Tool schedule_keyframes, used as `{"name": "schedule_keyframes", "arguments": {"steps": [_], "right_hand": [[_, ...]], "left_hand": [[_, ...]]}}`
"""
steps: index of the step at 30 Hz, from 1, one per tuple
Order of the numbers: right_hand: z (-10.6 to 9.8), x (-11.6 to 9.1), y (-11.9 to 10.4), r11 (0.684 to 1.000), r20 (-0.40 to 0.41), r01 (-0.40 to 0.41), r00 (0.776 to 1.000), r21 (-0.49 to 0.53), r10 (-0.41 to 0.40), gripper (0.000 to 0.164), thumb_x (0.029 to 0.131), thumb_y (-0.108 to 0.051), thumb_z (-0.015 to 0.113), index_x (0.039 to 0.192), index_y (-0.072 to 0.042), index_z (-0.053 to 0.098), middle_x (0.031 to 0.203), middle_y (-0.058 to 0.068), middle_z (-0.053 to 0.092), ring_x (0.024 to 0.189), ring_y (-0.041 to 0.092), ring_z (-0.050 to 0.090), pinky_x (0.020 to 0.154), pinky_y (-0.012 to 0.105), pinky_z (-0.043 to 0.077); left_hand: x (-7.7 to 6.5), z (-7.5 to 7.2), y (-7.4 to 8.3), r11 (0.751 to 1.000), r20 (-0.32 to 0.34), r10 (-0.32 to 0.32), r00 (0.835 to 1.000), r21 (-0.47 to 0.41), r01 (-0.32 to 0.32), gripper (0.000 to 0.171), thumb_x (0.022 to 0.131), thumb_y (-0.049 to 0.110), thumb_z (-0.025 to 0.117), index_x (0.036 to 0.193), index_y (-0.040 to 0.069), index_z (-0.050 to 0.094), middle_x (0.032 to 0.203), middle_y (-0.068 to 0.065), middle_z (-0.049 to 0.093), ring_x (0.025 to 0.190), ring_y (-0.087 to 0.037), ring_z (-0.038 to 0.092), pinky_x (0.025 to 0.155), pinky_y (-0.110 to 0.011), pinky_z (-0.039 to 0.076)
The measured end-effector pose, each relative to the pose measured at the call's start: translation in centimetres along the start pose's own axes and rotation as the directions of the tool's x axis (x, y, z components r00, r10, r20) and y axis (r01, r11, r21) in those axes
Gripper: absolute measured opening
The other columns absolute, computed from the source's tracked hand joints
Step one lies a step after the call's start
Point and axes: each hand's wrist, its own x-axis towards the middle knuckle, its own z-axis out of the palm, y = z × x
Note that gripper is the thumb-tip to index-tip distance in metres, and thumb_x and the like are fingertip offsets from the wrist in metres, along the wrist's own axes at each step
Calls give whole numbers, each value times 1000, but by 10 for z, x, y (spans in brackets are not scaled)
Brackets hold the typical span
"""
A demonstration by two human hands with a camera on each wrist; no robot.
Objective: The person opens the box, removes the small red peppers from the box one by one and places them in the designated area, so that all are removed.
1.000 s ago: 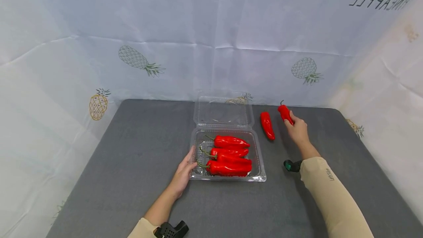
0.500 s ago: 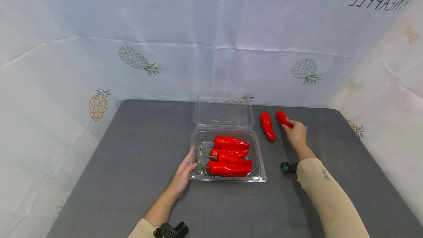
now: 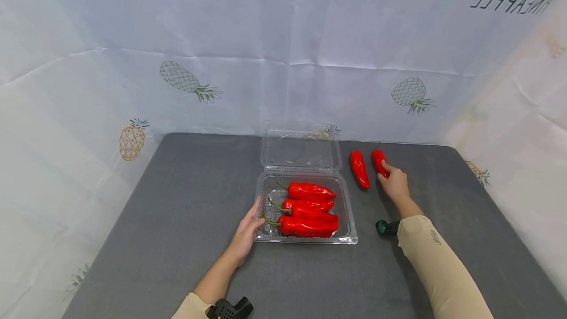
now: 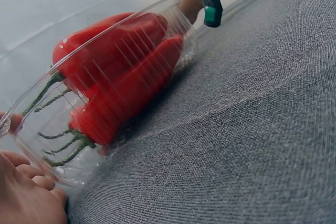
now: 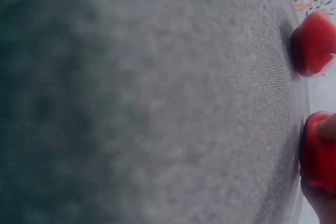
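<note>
A clear plastic clamshell container [image 3: 351,223] stands with its lid [image 3: 301,149] laid back behind it. Inside, several red peppers [image 3: 307,225] lie crosswise, green stems to the left. My left hand [image 3: 242,238] holds the container's left side, thumb at the rim; in the left wrist view its curled fingers [image 4: 31,174] are against the plastic wall. Right of the container, my right hand [image 3: 395,183] grips another red pepper [image 3: 378,158] by its near end, close over the table; no stem shows on it. Between them lies a loose red pepper [image 3: 359,170].
A grey cloth-covered table [image 3: 190,201] runs back to a hanging white curtain [image 3: 248,92] printed with pineapples. Dark camera mounts [image 3: 229,307] sit on both wrists. The lid reaches the table's back edge.
My right hand has come slightly left and nearer, turning the pepper it grips and bringing it lower; the stem seen a second ago is out of sight. My left hand stays put.
</note>
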Motion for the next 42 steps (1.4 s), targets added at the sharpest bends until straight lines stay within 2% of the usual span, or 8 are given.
{"name": "schedule_keyframes", "arguments": {"steps": [7, 18, 25, 28, 31, 35, 42], "right_hand": [[2, -2, -1, 998, 51, 49, 998, -39, -47, 53, 91, -13, 52, 138, 4, 35, 140, 32, 36, 125, 51, 37, 101, 58, 33], [3, -6, 0, 997, 16, 67, 998, -36, -67, 52, 90, -14, 54, 136, 5, 39, 137, 33, 38, 122, 52, 39, 100, 58, 34], [-3, -7, -1, 997, -140, 43, 990, 71, -33, 51, 89, -18, 55, 134, 4, 45, 137, 28, 43, 126, 45, 41, 103, 55, 34], [-10, -8, -6, 993, -157, 63, 987, 95, -47, 51, 90, -18, 55, 135, 4, 44, 138, 27, 42, 128, 44, 39, 104, 55, 32], [-18, -9, -12, 990, -148, 102, 985, 97, -87, 52, 90, -16, 56, 137, 3, 43, 140, 27, 41, 128, 44, 39, 103, 56, 33], [-26, -9, -24, 978, -108, 196, 976, 64, -188, 56, 88, -15, 60, 137, 3, 42, 140, 27, 41, 127, 45, 40, 101, 58, 34], [-41, -13, -53, 946, 65, 325, 944, 2, -325, 61, 86, -18, 65, 138, 2, 40, 142, 25, 39, 127, 47, 38, 101, 60, 32]], "left_hand": [[0, 0, 1, 1000, 6, 14, 1000, 11, -14, 60, 94, 6, 35, 147, -6, 10, 155, -21, 4, 143, -33, -3, 96, 2, 16], [0, 0, 1, 1000, 7, 14, 1000, 12, -14, 60, 94, 6, 35, 146, -7, 10, 155, -21, 4, 143, -34, -2, 96, 2, 16], [1, 1, 1, 1000, 12, 9, 1000, 1, -9, 60, 94, 5, 35, 147, -6, 10, 156, -20, 3, 143, -33, -2, 96, 2, 17], [0, 1, 1, 1000, 8, 6, 1000, 2, -6, 60, 94, 5, 35, 147, -6, 10, 155, -21, 3, 143, -33, -2, 96, 2, 17], [0, 0, 1, 1000, 6, 4, 1000, 6, -4, 60, 94, 6, 35, 147, -6, 10, 155, -21, 3, 143, -33, -2, 95, 2, 17], [0, 0, 1, 1000, 4, 3, 1000, 4, -3, 60, 94, 5, 36, 147, -6, 10, 156, -20, 4, 144, -33, -2, 96, 2, 17], [-1, 0, 2, 1000, 10, -12, 1000, 9, 12, 60, 94, 7, 35, 147, -4, 10, 156, -19, 4, 144, -32, -2, 99, -2, 16]]}}
